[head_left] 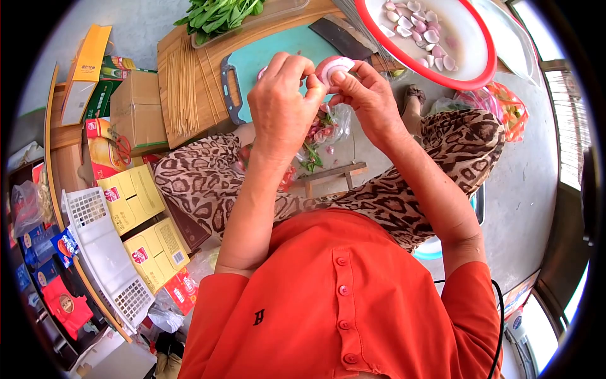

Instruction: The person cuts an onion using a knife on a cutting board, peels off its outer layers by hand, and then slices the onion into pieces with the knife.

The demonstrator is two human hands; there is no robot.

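Note:
A cut red onion piece [333, 67] with white and purple rings is pinched between the thumb and fingers of my right hand [369, 95]. My left hand [284, 101] is closed right beside it, fingertips close to the onion's left side; what they pinch, if anything, is hidden. Both hands are above the near edge of a teal cutting board [278, 47]. A dark cleaver-like blade [344, 38] lies across the board's far right corner. Below the hands, a clear plastic bag [341, 120] holds onion skins and green scraps.
Thin wooden skewers [183, 95] lie on the wooden board at left. A red-rimmed basin [464, 82] with onion pieces in water stands at upper right. Leafy greens [221, 14] are at the back. A cardboard box [137, 107] and yellow cartons [132, 199] line the left side.

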